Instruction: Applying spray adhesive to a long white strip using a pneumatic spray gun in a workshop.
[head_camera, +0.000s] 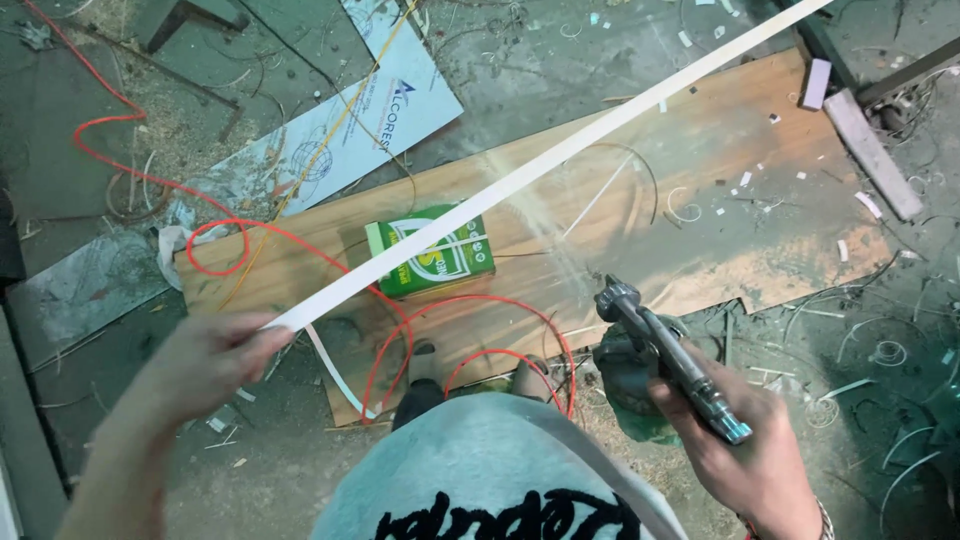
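Above the long brown wooden board (700, 190) on the littered floor, your left hand (210, 355) pinches the near end of a long thin white strip (560, 160), which runs diagonally up to the right. Your right hand (745, 455) is closed around a grey metal spray gun (665, 355), its nozzle just below the strip. A green rectangular can (430, 258) and a looping red hose (400, 330) lie on the board.

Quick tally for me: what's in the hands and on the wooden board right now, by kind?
White strip, held in left hand: 1
Metal spray gun, held in right hand: 1
Green can: 1
Red hose: 1
Wooden board: 1
Total: 5
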